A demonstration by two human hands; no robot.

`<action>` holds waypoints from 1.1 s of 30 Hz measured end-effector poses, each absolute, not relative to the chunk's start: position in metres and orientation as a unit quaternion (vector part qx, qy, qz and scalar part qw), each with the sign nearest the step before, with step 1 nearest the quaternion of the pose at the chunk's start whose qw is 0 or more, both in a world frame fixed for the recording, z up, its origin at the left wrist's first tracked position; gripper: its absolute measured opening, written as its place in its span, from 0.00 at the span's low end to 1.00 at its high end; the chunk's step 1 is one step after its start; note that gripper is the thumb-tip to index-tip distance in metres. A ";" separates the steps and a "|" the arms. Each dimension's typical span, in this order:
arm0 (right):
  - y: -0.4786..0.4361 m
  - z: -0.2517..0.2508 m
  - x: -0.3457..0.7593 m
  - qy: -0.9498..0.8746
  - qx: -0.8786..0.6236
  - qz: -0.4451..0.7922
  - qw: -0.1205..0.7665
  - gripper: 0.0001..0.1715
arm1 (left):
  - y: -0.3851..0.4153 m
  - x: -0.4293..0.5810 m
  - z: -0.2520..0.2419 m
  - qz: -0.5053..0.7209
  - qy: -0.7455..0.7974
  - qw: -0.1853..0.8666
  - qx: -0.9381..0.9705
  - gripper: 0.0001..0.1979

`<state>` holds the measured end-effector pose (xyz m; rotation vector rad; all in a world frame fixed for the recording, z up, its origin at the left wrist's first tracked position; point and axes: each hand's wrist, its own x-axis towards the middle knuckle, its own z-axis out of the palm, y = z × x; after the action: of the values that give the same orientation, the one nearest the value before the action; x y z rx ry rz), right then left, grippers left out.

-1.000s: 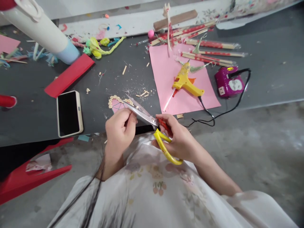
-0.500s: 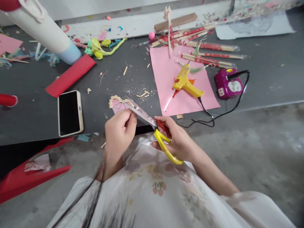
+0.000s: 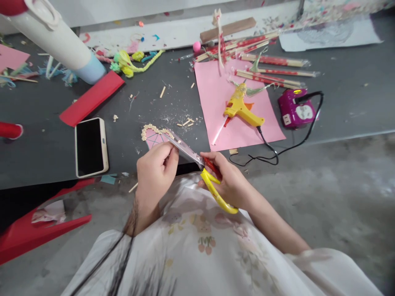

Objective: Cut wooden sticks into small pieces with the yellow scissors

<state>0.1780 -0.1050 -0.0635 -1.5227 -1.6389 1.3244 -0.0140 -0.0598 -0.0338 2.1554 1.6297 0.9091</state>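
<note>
My right hand (image 3: 226,181) is wrapped round the handles of a pair of scissors (image 3: 212,191), one handle loop yellow and the other red. The metal blades point up and left, reaching my left fingertips. My left hand (image 3: 157,168) is closed in a pinch on a thin wooden stick (image 3: 133,188), whose pale end sticks out past the wrist side; the rest is hidden by the hand. Just beyond the left hand lies a pink heart-shaped piece (image 3: 153,137) with drawn lines, its upper edge lined with small wooden bits. The blades and hand partly cover it.
A yellow glue gun (image 3: 242,107) rests on pink paper (image 3: 206,90), its cord running to a purple power block (image 3: 296,109). Wrapped chopsticks (image 3: 274,60) lie behind. At left are a phone (image 3: 90,147), a red strip (image 3: 91,98) and a white bottle (image 3: 68,41). Cut stick pieces (image 3: 186,122) are scattered mid-table.
The stick's free end has shifted slightly down and left by my left wrist. Both hands and the scissors stay almost in place.
</note>
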 end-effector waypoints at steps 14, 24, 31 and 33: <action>-0.100 -0.056 0.169 -0.571 -0.603 0.505 0.233 0.33 | -0.052 -0.015 -0.038 0.301 0.542 0.113 0.776 0.14; -0.106 -0.068 0.167 -0.491 -0.496 0.644 0.314 0.37 | -0.037 -0.021 -0.041 0.271 0.517 0.111 0.804 0.13; -0.105 -0.076 0.176 -0.452 -0.396 0.720 0.346 0.37 | -0.032 -0.026 -0.041 0.265 0.507 0.116 0.812 0.12; -0.105 -0.076 0.175 -0.437 -0.398 0.729 0.345 0.39 | -0.031 -0.026 -0.042 0.263 0.503 0.115 0.815 0.13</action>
<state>0.1750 -0.1046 -0.0758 -1.0326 -1.1354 1.8937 -0.0260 -0.0305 -0.0420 2.3895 1.4731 0.7712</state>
